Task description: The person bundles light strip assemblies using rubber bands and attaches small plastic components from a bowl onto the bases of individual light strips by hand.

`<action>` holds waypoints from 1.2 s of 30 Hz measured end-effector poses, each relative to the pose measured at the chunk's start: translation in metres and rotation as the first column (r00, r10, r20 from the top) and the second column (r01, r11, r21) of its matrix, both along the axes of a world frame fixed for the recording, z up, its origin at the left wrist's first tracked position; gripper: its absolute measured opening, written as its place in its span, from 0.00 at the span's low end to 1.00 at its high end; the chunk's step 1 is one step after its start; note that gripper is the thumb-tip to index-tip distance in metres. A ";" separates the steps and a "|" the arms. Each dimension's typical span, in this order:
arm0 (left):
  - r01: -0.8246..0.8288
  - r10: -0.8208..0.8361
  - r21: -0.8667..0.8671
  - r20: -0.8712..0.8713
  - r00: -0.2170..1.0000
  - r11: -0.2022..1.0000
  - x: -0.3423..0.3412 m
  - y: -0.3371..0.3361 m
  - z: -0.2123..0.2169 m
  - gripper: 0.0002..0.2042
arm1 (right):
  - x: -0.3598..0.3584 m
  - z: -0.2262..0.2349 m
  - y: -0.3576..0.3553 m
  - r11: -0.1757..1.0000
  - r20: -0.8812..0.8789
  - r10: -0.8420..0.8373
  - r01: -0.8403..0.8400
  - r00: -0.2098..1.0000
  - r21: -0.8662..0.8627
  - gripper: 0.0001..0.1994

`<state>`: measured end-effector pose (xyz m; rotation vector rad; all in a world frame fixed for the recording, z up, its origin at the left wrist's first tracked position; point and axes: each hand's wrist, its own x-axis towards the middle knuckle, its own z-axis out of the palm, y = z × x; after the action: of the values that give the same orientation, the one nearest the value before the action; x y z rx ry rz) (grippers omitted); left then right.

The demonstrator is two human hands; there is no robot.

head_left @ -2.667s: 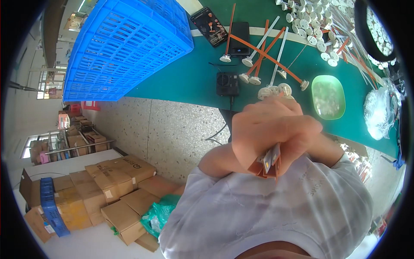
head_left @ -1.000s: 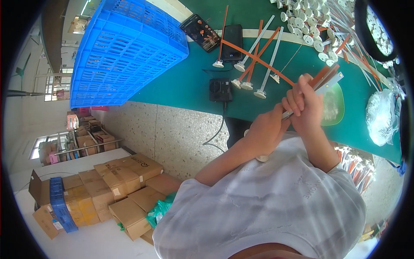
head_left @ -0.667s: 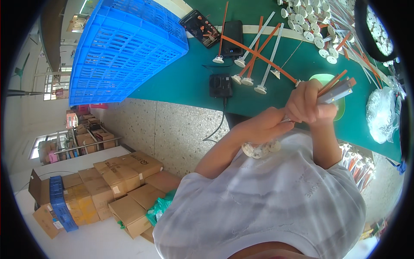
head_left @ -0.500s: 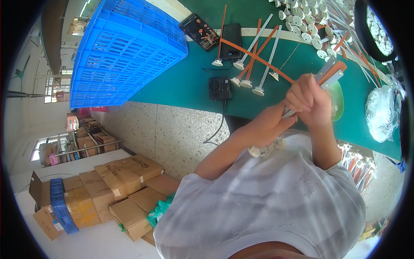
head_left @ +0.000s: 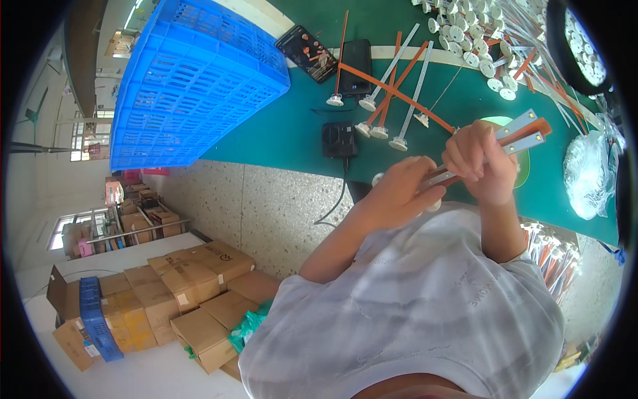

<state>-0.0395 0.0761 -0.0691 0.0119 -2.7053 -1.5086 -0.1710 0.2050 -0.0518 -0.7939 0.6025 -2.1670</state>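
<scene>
A bundle of flat strips [head_left: 525, 137], some orange-brown and some pale grey with small dots, slants across in front of my chest. My right hand [head_left: 480, 161] is closed around its middle, and the strip ends stick out to the right. At the lower end, my left hand [head_left: 404, 194] wraps round the bundle; pale round ends peek out beside its fingers. Just beyond my right hand lies a light green bowl [head_left: 523, 169], partly hidden. Several loose strips with white disc ends lie on the green table, among them a grey strip [head_left: 417, 93].
A large blue crate [head_left: 199, 86] stands on the table's left. A black fan-like box [head_left: 339, 139] with a cable, a black case [head_left: 357, 60] and a dark printed box [head_left: 307, 53] lie nearby. More disc-ended strips [head_left: 475, 33] are heaped far right, above a clear plastic bag [head_left: 585, 176].
The bundle has tilted flatter, its far ends shifting right and down. My left hand has moved up a little, and the disc ends below it are now mostly hidden.
</scene>
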 end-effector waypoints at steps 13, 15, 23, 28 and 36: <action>0.219 -0.202 0.118 -0.138 0.970 0.969 -0.009 -0.027 -0.028 0.22 | -0.005 0.002 -0.001 0.986 0.008 0.165 -0.165 0.986 -0.015 0.21; 0.261 -0.248 0.264 -0.084 0.965 0.928 -0.013 -0.033 -0.031 0.21 | -0.006 0.002 -0.001 0.968 -0.007 0.243 -0.243 0.970 -0.060 0.21; 0.114 -0.120 -0.097 -0.063 0.991 0.989 -0.003 -0.014 0.011 0.21 | -0.011 -0.002 0.002 0.973 -0.051 0.206 -0.210 0.977 -0.091 0.22; 0.113 -0.066 0.231 -0.200 0.978 0.966 -0.007 0.012 0.000 0.18 | -0.010 0.007 0.000 0.969 0.085 0.219 -0.206 0.972 -0.140 0.23; 0.162 -0.177 0.095 0.185 0.967 0.982 -0.011 0.012 0.028 0.15 | -0.011 -0.001 -0.002 0.922 0.135 0.333 -0.292 0.933 -0.255 0.23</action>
<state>-0.0503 0.0882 -0.0410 -0.0770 -2.8590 -1.7470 -0.1818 0.2028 -0.0526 -0.7514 0.1195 -2.0000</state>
